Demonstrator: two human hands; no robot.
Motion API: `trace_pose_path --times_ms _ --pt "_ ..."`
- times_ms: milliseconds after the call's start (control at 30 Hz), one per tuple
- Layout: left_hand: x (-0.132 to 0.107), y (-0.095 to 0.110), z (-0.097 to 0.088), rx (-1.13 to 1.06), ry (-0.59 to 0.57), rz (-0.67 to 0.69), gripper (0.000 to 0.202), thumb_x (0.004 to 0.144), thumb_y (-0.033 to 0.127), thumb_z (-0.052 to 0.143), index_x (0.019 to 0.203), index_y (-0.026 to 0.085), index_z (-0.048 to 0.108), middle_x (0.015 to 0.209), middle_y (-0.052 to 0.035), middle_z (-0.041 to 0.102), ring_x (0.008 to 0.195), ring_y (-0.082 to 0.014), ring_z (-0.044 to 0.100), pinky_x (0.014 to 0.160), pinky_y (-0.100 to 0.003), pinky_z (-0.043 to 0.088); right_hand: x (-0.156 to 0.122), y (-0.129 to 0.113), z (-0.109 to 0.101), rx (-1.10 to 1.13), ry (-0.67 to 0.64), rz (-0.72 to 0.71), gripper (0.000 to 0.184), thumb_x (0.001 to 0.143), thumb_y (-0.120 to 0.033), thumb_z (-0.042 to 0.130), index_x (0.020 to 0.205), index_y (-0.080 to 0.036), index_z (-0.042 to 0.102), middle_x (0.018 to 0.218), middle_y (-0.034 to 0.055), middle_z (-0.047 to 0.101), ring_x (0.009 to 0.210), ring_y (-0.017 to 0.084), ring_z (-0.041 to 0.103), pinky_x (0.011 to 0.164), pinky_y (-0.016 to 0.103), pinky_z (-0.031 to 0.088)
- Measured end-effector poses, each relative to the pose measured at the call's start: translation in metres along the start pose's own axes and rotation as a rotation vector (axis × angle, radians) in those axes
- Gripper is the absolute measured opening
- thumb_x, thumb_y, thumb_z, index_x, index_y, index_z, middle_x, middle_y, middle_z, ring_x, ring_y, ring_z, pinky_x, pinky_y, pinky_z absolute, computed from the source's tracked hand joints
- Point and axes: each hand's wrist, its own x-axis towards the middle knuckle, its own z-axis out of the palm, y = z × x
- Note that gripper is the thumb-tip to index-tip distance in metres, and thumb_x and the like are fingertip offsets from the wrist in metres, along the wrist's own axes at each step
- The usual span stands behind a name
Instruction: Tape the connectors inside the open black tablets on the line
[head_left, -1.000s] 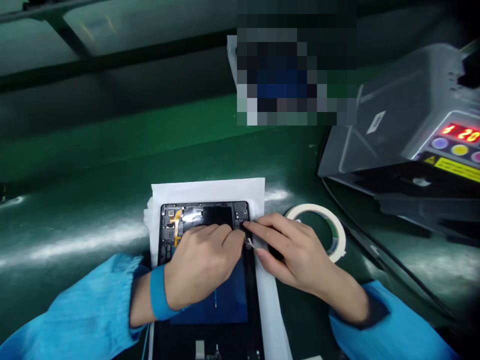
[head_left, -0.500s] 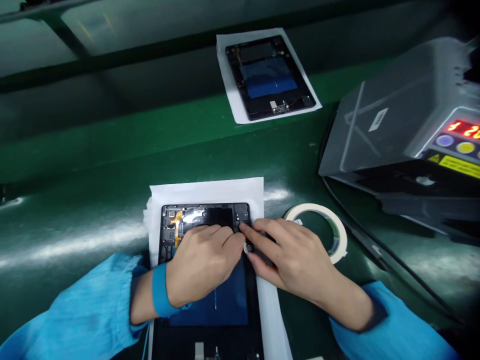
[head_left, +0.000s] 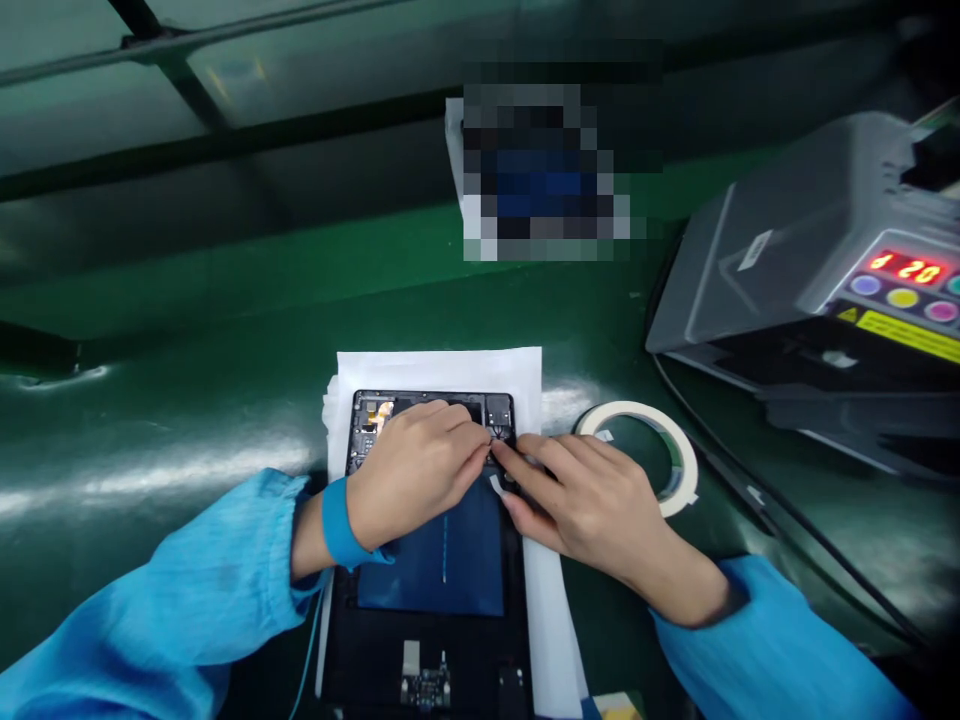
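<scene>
An opened tablet (head_left: 345,625) lies on white sheets (head_left: 442,368), its dark inner side up. Its blue panel (head_left: 431,565) fills the middle, and a small circuit board (head_left: 426,685) shows near the lower end. My left hand (head_left: 420,455), with a blue wrist strap (head_left: 342,525), lies over the upper part, its fingers pinched at the upper right corner; what they grip is hidden. My right hand (head_left: 581,490) comes in from the right, index fingertip meeting the left fingers. A small white strip (head_left: 496,485) sticks out at the right thumb tip, seemingly held there.
A roll of cream tape (head_left: 684,470) lies right of the tablet. Behind it stands a grey machine (head_left: 780,240) with a red display; its black cable (head_left: 802,535) runs along the bench. At the back, a pixelated patch covers a dark item on a white sheet (head_left: 454,140).
The view has shifted, showing more of the tablet's lower end. My left fingers have moved slightly toward the tablet's top edge. My right hand keeps nearly the same place at the corner.
</scene>
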Motion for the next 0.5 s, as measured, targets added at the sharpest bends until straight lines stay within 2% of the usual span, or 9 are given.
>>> trace_pose_path --times_ms 133,233,333,500 --pt "0.001 -0.004 0.001 -0.056 -0.001 0.001 0.019 0.091 0.018 0.049 0.081 0.014 0.064 0.075 -0.0026 0.059 0.072 -0.0169 0.053 0.068 -0.03 0.042 0.0 -0.005 -0.003 0.0 -0.034 0.037 0.029 0.088 -0.03 0.051 0.105 -0.013 0.065 0.09 0.0058 0.067 0.07 0.015 0.058 0.064 0.031 0.043" --pt "0.001 -0.005 0.002 -0.077 0.013 -0.001 0.02 0.092 0.019 0.048 0.083 0.014 0.065 0.076 -0.0029 0.059 0.072 -0.0169 0.053 0.068 -0.03 0.041 0.002 -0.007 -0.003 0.063 0.013 0.12 0.024 0.088 -0.026 0.051 0.104 -0.013 0.064 0.089 0.0044 0.068 0.068 0.012 0.06 0.059 0.025 0.044" --pt "0.001 -0.005 0.003 -0.068 0.041 0.008 0.02 0.092 0.02 0.047 0.082 0.014 0.064 0.075 -0.003 0.059 0.071 -0.0173 0.052 0.067 -0.031 0.041 0.007 -0.008 -0.001 0.016 0.088 0.19 0.019 0.086 -0.021 0.056 0.101 -0.013 0.063 0.078 0.0011 0.067 0.058 0.009 0.058 0.052 0.023 0.04" --pt "-0.001 -0.006 0.007 -0.067 0.065 0.018 0.02 0.091 0.018 0.047 0.08 0.014 0.063 0.074 -0.0028 0.057 0.071 -0.0181 0.051 0.068 -0.032 0.042 0.016 -0.008 0.0 -0.085 0.045 0.199 0.014 0.086 -0.019 0.055 0.096 -0.014 0.065 0.062 -0.0028 0.061 0.048 0.007 0.052 0.046 0.025 0.033"
